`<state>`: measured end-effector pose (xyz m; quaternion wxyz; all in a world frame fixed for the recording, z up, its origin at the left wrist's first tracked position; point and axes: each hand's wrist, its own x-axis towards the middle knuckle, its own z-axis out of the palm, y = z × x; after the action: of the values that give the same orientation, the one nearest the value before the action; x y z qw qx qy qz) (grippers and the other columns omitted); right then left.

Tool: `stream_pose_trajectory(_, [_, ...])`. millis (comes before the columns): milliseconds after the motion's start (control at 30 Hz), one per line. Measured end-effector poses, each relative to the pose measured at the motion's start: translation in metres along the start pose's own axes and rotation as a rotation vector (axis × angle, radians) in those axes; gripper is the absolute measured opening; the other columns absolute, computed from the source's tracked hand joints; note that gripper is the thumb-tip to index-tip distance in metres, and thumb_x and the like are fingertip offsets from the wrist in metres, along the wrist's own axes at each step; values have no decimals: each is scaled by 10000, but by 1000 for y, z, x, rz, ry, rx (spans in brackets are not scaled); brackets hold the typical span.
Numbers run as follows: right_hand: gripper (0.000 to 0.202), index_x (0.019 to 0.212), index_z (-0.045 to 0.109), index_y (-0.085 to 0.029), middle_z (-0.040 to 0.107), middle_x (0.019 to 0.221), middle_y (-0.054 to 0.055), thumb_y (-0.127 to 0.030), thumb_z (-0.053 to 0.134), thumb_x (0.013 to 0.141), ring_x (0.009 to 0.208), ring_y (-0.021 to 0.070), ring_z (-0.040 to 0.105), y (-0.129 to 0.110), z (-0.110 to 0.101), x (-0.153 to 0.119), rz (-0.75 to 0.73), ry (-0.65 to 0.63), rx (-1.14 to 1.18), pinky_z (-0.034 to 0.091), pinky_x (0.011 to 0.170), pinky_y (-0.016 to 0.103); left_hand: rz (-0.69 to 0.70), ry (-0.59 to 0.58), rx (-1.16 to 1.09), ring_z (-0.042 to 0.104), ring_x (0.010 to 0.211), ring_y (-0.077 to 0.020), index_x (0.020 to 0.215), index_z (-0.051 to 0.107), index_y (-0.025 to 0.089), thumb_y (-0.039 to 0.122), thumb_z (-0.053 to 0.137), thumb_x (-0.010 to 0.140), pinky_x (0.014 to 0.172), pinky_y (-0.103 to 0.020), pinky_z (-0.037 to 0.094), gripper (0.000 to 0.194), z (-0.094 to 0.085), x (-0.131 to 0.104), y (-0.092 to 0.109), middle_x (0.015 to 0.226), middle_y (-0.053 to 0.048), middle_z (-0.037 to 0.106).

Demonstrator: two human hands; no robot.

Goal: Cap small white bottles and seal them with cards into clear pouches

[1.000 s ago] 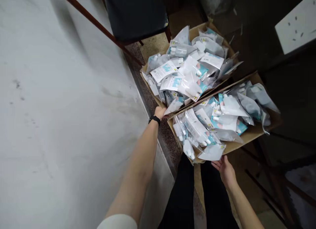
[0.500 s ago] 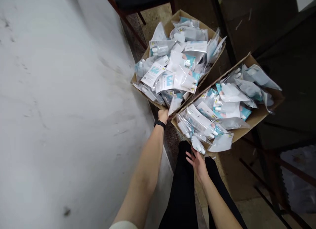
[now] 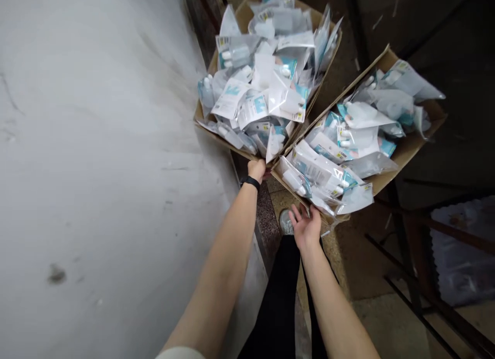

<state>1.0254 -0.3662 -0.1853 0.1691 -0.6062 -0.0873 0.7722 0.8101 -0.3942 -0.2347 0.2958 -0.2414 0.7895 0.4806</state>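
Two cardboard boxes sit side by side, each heaped with clear plastic packets holding white bottle-like items and white-and-teal cards. At the near corner of the left box point(image 3: 247, 9), my left hand point(image 3: 256, 171) is closed on the cardboard, a black band around its wrist. Some of its fingers are hidden beneath the edge. My right hand point(image 3: 307, 226) is palm up with fingers apart, its fingertips touching the near lower edge of the right box point(image 3: 390, 178). Packets point(image 3: 232, 98) rise above the left box's rim, and more packets point(image 3: 358, 137) fill the right one.
A scuffed white wall point(image 3: 96, 168) runs along the left, close to the left box. My shoe point(image 3: 286, 222) and dark trousers point(image 3: 280, 292) show below the boxes. Dark furniture bars point(image 3: 410, 266) and a pale patterned cloth point(image 3: 460, 245) lie at the right.
Both boxes appear higher in view, the left one also further left. My right hand has moved up against the right box, palm turned up. My left hand keeps its hold.
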Motion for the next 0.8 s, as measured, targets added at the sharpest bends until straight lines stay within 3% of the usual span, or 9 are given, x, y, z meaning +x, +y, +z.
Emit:
stream_pose_trajectory(100, [206, 970, 534, -260, 681, 903, -42, -299, 540, 768, 906, 177, 722, 2, 5, 8, -59, 51, -49, 561, 872, 359, -44, -65, 18, 699, 688, -264, 836, 628, 100, 167, 561, 806, 611, -378, 569, 100, -4, -3, 4, 666, -118, 673])
stream_pose_trajectory(333, [151, 797, 536, -222, 700, 767, -39, -195, 567, 651, 772, 185, 720, 5, -15, 16, -133, 141, -89, 591, 726, 324, -54, -172, 32, 685, 613, -257, 709, 630, 116, 217, 554, 787, 525, -315, 513, 148, -8, 1, 4, 589, -118, 658])
stream_pose_trajectory(467, [163, 774, 568, -199, 681, 670, -45, -147, 556, 620, 620, 149, 676, -5, -26, 18, -155, 211, -97, 588, 639, 297, -28, -170, 10, 649, 519, -199, 680, 610, 124, 247, 515, 813, 456, -249, 441, 205, -4, 6, -4, 576, -87, 645])
stream_pose_trajectory(633, [276, 892, 617, -197, 711, 733, -33, -135, 558, 630, 642, 157, 679, -27, -43, 20, -173, 206, -145, 586, 650, 316, -36, -163, -27, 600, 463, -138, 649, 579, 129, 264, 477, 838, 439, -197, 402, 254, -2, 10, -14, 544, -57, 620])
stream_pose_trajectory(800, [227, 862, 610, -201, 708, 737, -23, -159, 575, 641, 666, 165, 684, -33, -31, 17, -136, 200, -151, 579, 662, 311, -55, -144, -9, 557, 425, -138, 593, 561, 142, 270, 487, 815, 417, -211, 380, 267, -7, 0, -11, 500, -49, 591])
